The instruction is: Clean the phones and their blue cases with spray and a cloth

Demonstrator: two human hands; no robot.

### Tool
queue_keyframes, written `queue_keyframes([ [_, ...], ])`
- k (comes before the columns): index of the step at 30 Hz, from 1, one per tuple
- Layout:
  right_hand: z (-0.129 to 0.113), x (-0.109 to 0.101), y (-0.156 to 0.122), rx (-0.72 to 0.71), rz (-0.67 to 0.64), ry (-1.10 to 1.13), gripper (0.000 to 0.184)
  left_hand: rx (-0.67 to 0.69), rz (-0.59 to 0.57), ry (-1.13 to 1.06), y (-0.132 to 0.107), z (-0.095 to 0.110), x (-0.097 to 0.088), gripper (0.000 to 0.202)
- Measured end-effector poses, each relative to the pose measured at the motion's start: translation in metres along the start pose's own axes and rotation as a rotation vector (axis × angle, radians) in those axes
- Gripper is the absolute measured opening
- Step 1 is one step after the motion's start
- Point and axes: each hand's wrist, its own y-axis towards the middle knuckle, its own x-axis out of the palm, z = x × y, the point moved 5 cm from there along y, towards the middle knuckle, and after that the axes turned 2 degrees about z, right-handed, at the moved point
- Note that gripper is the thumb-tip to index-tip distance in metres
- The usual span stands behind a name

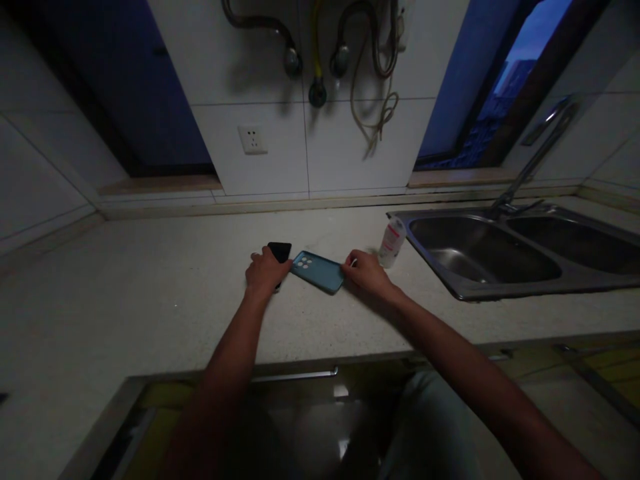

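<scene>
A teal phone case (318, 271) lies flat on the pale countertop (150, 293), camera holes at its left end. My right hand (367, 272) rests at its right end, fingers curled against that edge. My left hand (265, 272) is closed over a black phone (279, 253), which sticks out beyond my fingers beside the case's left end. A small white bottle (391, 242) with a red label stands just right of my right hand.
A double steel sink (480, 257) with a tall tap (537, 157) fills the right of the counter. A wall socket (253, 139) and hanging hoses (340, 60) are on the tiled wall behind. The counter's front edge runs below my forearms.
</scene>
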Motion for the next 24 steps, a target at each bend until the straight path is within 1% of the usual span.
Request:
queue_keyframes([
  [3,-0.001,0.004,-0.001,-0.042,-0.085,-0.158,0.011,-0.010,-0.055,-0.015,0.006,-0.007,0.004,0.084],
  [6,-0.002,0.006,-0.003,-0.090,-0.116,-0.273,0.013,-0.002,-0.095,-0.007,0.008,-0.011,0.006,0.089],
  [10,-0.003,0.006,-0.012,-0.100,-0.142,-0.359,0.018,-0.004,-0.078,0.028,0.009,-0.012,0.006,0.080],
  [15,-0.010,0.010,-0.027,-0.094,-0.192,-0.382,0.023,0.022,-0.036,0.069,0.009,-0.009,0.007,0.078],
  [20,-0.014,0.015,-0.030,-0.105,-0.193,-0.355,0.032,0.066,0.041,0.148,0.009,-0.006,0.009,0.072],
  [22,-0.014,0.013,-0.030,-0.134,-0.191,-0.337,0.036,0.073,0.070,0.153,0.008,-0.004,0.010,0.069],
  [24,-0.011,0.003,-0.035,-0.171,-0.185,-0.292,0.041,0.076,0.084,0.148,0.006,-0.003,0.010,0.067],
])
